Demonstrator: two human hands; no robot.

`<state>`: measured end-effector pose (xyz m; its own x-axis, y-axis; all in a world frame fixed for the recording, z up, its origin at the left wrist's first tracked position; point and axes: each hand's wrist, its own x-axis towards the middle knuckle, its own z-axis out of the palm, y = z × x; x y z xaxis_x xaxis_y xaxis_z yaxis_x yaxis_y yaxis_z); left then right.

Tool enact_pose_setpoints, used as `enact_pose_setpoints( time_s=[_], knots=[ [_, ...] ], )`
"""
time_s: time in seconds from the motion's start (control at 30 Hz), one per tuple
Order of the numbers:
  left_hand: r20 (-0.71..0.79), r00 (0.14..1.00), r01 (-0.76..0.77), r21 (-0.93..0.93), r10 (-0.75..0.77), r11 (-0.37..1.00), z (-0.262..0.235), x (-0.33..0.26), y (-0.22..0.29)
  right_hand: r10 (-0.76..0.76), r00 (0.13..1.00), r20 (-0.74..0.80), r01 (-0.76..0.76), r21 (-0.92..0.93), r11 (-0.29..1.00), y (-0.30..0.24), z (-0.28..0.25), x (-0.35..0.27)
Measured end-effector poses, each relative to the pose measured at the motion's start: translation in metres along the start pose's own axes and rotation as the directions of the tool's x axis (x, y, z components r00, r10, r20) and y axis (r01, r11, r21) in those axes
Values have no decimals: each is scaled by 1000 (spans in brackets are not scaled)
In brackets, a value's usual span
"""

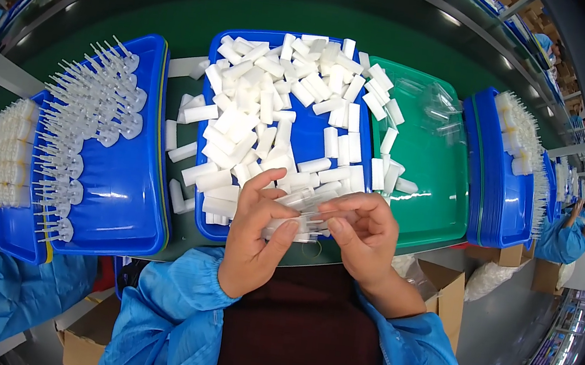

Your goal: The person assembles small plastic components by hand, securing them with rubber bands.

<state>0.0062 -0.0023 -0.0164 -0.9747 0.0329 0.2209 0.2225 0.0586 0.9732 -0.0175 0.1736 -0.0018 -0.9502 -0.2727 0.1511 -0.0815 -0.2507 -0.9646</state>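
My left hand (pixel 261 226) is closed around clear plastic pieces (pixel 305 215), which look like small see-through tubes or shells. From the other side, my right hand (pixel 366 233) pinches the same clear plastic between thumb and fingers. Exactly how many pieces there are, and how they fit together, I cannot make out. Both hands are over the near edge of a blue tray (pixel 307 129), heaped with white block-like pieces (pixel 239 138). Overlapping its right side, a green tray (pixel 427 171) holds more clear plastic pieces (pixel 441 106) in its far corner and some white ones along its left edge.
At left, a tilted blue tray (pixel 121 193) carries rows of whitish parts with thin stems (pixel 92 104). Stacked blue trays (pixel 485 178) with similar parts stand at right. Cardboard boxes (pixel 449 295) sit below the table. A person in blue sleeves (pixel 13 282) works at my left.
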Motion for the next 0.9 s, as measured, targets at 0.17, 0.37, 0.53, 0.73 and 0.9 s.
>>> enact_pose_setpoints(
  time_s=[0.17,0.37,0.53,0.73,0.9],
  knots=[
    [-39,999,-14,46,16,999,2,3,-1,-58,997,-56,59,11,998,4,4,0],
    [-69,997,-35,94,42,995,0,3,-2,-52,999,7,52,-103,993,-3,4,5],
    [-39,999,20,55,-18,998,2,2,-1,89,995,-42,-91,-64,994,-4,2,8],
    [22,998,-66,111,64,992,1,1,-3,132,991,25,-129,-96,987,-9,-6,12],
    [70,995,-87,158,77,984,1,0,0,169,986,6,-168,-83,982,-24,-3,13]
  ],
)
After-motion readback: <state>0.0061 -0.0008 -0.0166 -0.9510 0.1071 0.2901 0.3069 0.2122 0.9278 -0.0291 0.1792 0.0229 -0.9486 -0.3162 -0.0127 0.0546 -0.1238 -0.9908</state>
